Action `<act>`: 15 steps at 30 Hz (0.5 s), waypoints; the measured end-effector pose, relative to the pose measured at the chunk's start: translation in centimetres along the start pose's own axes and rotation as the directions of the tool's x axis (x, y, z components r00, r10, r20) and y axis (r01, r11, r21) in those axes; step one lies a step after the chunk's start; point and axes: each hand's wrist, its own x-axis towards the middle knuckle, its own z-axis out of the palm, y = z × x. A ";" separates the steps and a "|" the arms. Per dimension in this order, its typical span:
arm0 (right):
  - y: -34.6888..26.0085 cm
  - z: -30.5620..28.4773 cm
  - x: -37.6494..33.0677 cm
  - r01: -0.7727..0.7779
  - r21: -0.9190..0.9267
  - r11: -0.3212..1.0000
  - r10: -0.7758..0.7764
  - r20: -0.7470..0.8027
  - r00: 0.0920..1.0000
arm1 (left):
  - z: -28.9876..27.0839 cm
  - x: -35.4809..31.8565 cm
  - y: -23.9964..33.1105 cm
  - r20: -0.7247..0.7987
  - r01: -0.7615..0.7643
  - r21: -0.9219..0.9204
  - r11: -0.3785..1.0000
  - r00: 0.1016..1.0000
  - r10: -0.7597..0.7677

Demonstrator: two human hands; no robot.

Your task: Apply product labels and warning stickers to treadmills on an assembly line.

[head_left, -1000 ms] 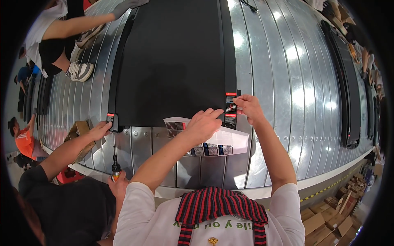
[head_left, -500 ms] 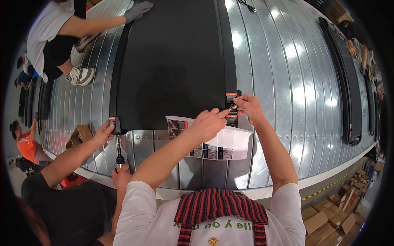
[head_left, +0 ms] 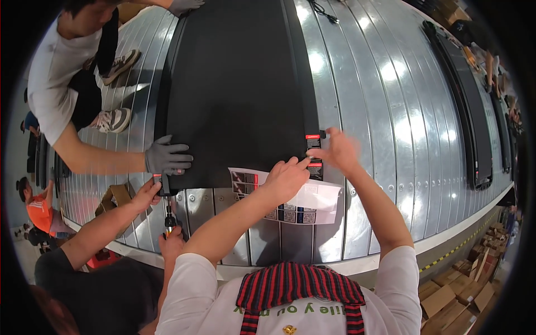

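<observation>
My left hand (head_left: 287,180) is closed over a sheet of printed labels (head_left: 318,205), which sticks out on both sides of it past the near end of a long black treadmill-like deck (head_left: 234,106). One finger of that hand reaches to a black label with a red header (head_left: 313,143) on the deck's right rail. Beside the rail, my right hand (head_left: 339,152) is blurred, its fingers apart and its thumb near the label. I see nothing held in it.
A co-worker's hand holds a power screwdriver (head_left: 170,220) at the deck's near left corner. Another person's gloved hand (head_left: 167,156) rests on the deck's left side. An open carton (head_left: 117,198), a black cable (head_left: 324,11) and another dark deck (head_left: 466,111) lie on the metal-slatted table.
My right hand has gone from a pinch at the label to spread fingers. My left hand stays over the sheet. The co-worker at far left has bent forward, a gloved hand now near the corner.
</observation>
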 end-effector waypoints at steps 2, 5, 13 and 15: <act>0.0 0.9 0.3 -0.141 0.235 0.962 0.122 0.093 0.988 | -0.1 -0.1 0.2 0.016 0.003 -0.007 1.000 1.000 -0.003; -1.0 0.7 1.2 -0.320 0.582 0.748 0.217 0.241 0.946 | -0.5 -0.2 0.1 0.044 0.024 -0.003 1.000 0.999 -0.024; 4.2 5.9 0.3 -0.105 0.516 0.850 0.285 -0.282 0.916 | 1.2 -3.4 1.2 -0.122 -0.010 0.162 0.987 0.992 0.030; 4.6 3.7 -4.9 -0.217 0.718 0.662 0.266 0.046 0.963 | 0.7 -7.4 2.1 -0.108 0.005 0.081 0.997 0.994 0.004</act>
